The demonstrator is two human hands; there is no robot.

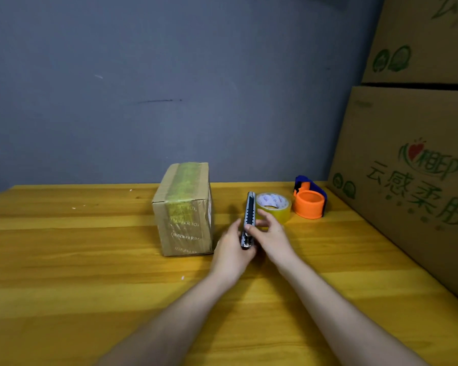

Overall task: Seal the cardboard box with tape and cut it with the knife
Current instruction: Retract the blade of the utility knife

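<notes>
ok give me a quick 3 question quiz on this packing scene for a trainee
1. True or false: the tape roll sits on the cardboard box.
2. Which hands hold the knife? A) left hand only B) right hand only C) both
3. Fill in: the orange dispenser stands to the ___ of the tape roll.

Key: 1 false, it rests on the table; 2 C; 3 right.

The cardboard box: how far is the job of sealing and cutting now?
Done, it seems: the cardboard box already has tape over its top and front. In hand: the left hand and right hand both hold the utility knife beside the box. Whether its blade is out cannot be seen. Left: cutting; the tape roll lies apart on the table.
</notes>
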